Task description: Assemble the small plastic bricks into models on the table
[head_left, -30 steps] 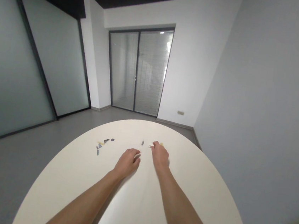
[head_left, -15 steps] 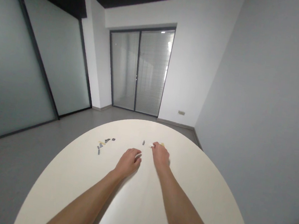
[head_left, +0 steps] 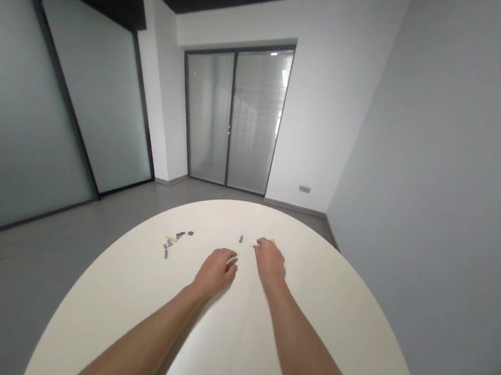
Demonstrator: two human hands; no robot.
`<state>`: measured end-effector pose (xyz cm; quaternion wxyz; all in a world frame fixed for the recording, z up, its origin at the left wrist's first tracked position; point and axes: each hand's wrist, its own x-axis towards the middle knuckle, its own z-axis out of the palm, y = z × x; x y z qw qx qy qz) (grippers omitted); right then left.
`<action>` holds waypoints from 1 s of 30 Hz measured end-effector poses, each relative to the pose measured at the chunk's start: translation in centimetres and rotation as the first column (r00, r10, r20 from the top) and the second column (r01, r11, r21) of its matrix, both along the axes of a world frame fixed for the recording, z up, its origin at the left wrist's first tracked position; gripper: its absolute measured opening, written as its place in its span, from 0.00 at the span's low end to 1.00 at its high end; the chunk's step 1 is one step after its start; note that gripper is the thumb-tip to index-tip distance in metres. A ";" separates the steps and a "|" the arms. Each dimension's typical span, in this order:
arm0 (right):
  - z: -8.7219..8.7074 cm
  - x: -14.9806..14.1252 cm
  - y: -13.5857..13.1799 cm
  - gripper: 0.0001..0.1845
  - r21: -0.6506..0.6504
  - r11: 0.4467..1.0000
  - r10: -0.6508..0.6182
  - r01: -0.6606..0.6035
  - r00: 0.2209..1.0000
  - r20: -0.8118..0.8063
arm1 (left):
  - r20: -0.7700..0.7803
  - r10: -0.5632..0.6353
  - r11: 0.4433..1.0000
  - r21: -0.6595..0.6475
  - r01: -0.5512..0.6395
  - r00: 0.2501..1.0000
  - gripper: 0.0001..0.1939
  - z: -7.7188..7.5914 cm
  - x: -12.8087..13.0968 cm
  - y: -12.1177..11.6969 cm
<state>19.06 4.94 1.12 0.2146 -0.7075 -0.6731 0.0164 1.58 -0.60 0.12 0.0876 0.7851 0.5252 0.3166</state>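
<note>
My left hand [head_left: 216, 272] rests on the white round table [head_left: 234, 341], fingers curved and thumb apart from the index finger, with nothing visible between them. Just beyond it lies a small grey block [head_left: 241, 239]. To the right, my right hand [head_left: 269, 260] has its thumb and index finger closed around a small white piece [head_left: 252, 245], whose tip pokes out on the left; its kind is too small to make out. A yellow piece [head_left: 273, 241] shows partly behind that hand's knuckles.
On the table's left lie several small grey pieces [head_left: 166, 254], a thin yellow strip [head_left: 171, 239] and dark grey pieces [head_left: 191, 233]. Past the far table edge are grey floor, a glass door [head_left: 233, 120] and walls.
My right fingers have shifted very slightly at the small white piece, and less of it shows. My left hand and the loose pieces stay where they were.
</note>
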 end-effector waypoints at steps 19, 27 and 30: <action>0.0 -2.2 -2.4 0.12 0.112 0.937 0.315 -0.330 0.940 0.134 | -0.037 0.285 0.958 0.052 -0.283 0.958 0.15 0.4 -1.4 0.9; -0.1 -1.9 -2.4 0.12 0.094 0.931 0.339 -0.354 0.930 0.140 | -0.161 0.636 0.771 0.092 -0.630 0.754 0.28 -0.6 -4.1 1.8; -0.1 -1.9 -2.3 0.12 0.087 0.930 0.344 -0.357 0.929 0.137 | -0.202 0.657 0.750 0.072 -0.658 0.726 0.29 -0.9 -4.4 2.1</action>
